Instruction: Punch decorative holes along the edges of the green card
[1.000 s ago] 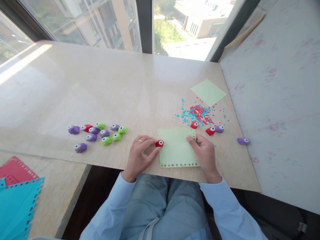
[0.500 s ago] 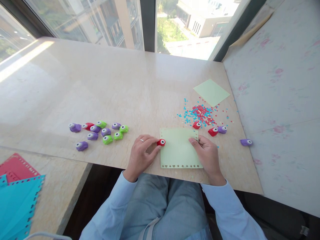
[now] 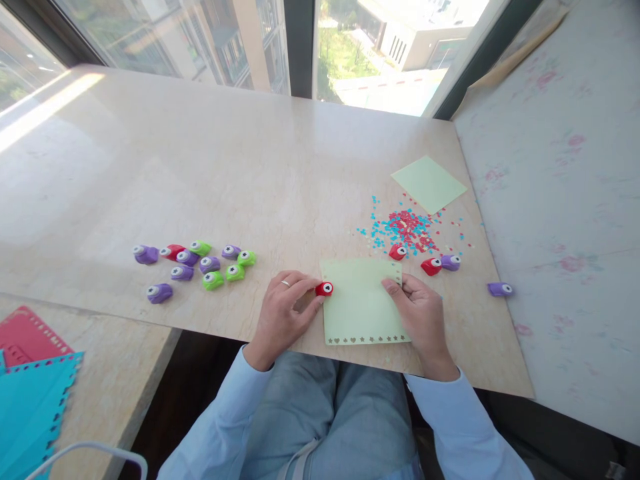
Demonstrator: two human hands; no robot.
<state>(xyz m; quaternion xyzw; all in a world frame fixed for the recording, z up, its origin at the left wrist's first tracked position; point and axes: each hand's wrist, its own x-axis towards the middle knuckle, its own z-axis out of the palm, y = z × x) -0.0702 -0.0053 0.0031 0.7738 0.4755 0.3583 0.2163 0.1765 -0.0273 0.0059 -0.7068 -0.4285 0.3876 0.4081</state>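
Between the thumb and fingers of my left hand (image 3: 286, 310) is a small red craft punch (image 3: 325, 289), set at the left edge of a pale green sheet of paper (image 3: 363, 303). Punched stars and hearts run along the paper's near edge, and a few holes show at its upper right side. My right hand (image 3: 421, 320) pinches the paper's right side, thumb on top and fingers beneath. A red punch (image 3: 398, 251) stands just beyond the paper. To the right, another red punch (image 3: 431, 267) touches a purple punch (image 3: 451, 262).
Red and blue paper confetti (image 3: 407, 230) lies beyond the paper, near a second green sheet (image 3: 429, 185). Several purple, green and red punches cluster around a purple punch (image 3: 183, 273) at left. A lone purple punch (image 3: 500, 289) sits by the right wall. Punched blue sheets (image 3: 35, 407) and a red sheet (image 3: 37, 337) lie lower left.
The view has shifted slightly. Both hands keep their holds on the red punch and the paper, with the punch still at the paper's left edge.
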